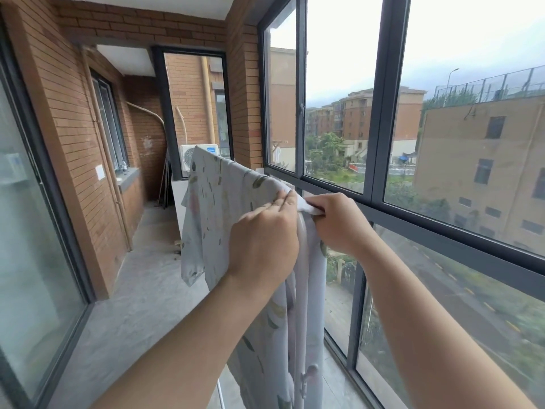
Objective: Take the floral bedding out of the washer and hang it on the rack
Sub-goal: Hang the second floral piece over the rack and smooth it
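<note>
Close in, both bare forearms reach up and forward. Left hand: fingers nearly straight, laid together along the top fold of the pale grey-blue cotton bedding printed with green leaves and faint pink flowers. Its thumb is hidden behind the cloth, so I cannot tell whether it pinches or only presses. Right hand: just beside the left, fingers curled, pinching a white edge of the same bedding between thumb and fingertips.

The bedding hangs folded over a line that runs from the hands away to the far left. Whatever carries it is covered by the cloth. One long fall drops straight below the two hands, past the left wrist. A shorter flap hangs left of the left hand.

Right of the right hand: dark grey metal window frame with large panes. Below and left of the left hand: grey concrete floor. Beyond the bedding's far end: white air-conditioner outdoor unit with a round fan grille. Far left: red-brown brick wall. Outside the glass: tan apartment blocks, trees.
</note>
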`<action>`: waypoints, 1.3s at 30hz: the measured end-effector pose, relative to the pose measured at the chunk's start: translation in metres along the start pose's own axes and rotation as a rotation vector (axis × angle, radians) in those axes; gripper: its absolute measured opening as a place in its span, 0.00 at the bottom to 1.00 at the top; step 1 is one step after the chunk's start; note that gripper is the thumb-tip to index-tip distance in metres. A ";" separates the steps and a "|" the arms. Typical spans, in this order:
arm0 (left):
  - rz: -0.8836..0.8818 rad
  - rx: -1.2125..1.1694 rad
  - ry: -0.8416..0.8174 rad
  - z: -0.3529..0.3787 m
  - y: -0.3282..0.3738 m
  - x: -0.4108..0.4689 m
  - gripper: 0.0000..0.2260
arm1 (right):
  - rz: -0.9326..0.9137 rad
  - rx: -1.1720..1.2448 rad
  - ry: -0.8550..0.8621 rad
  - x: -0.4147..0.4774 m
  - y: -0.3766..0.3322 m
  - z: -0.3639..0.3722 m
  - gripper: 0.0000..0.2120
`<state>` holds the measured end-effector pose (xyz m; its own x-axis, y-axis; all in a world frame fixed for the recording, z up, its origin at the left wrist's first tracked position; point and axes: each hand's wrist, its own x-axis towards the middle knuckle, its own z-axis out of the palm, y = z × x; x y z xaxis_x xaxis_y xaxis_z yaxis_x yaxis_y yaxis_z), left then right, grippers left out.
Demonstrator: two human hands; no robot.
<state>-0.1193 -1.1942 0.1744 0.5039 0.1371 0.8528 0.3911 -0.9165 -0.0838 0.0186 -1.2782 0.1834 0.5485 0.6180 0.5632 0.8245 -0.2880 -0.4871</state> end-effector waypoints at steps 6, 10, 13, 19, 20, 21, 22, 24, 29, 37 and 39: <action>-0.223 -0.638 0.140 0.006 -0.022 -0.001 0.15 | -0.004 0.124 -0.005 -0.003 -0.007 0.001 0.13; -0.452 -0.822 -0.014 0.033 -0.044 0.012 0.16 | 0.033 0.265 0.044 -0.005 -0.015 0.001 0.21; -0.436 -0.760 -0.100 0.057 -0.062 0.033 0.17 | 0.010 0.419 0.063 -0.006 -0.021 0.000 0.23; -0.452 -0.619 -0.269 0.099 -0.106 0.083 0.19 | -0.173 0.209 0.278 -0.014 -0.018 0.007 0.19; -0.444 -0.588 -0.290 0.105 -0.113 0.089 0.19 | -0.252 0.124 0.341 -0.015 -0.019 0.006 0.19; -0.446 -0.568 -0.308 0.112 -0.120 0.095 0.19 | -0.339 0.046 0.397 -0.016 -0.019 0.006 0.17; -0.455 -0.558 -0.321 0.118 -0.125 0.101 0.19 | -0.410 -0.006 0.440 -0.016 -0.022 0.004 0.16; -0.482 -0.547 -0.342 0.129 -0.135 0.110 0.19 | -0.471 -0.062 0.501 -0.017 -0.031 0.003 0.14; -0.549 -0.595 -0.374 0.159 -0.155 0.126 0.21 | -0.495 -0.248 0.611 -0.019 -0.034 0.009 0.11; -0.632 -0.696 -0.358 0.188 -0.159 0.140 0.21 | -0.356 -0.191 0.721 -0.031 -0.026 0.006 0.09; -0.649 -0.707 -0.360 0.196 -0.159 0.144 0.22 | -0.347 -0.196 0.714 -0.033 -0.022 0.005 0.09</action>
<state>0.0415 -0.9551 0.2093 0.6041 0.6832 0.4103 0.1858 -0.6214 0.7611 -0.0182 -1.2890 0.1720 0.1592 0.1000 0.9822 0.9366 -0.3298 -0.1182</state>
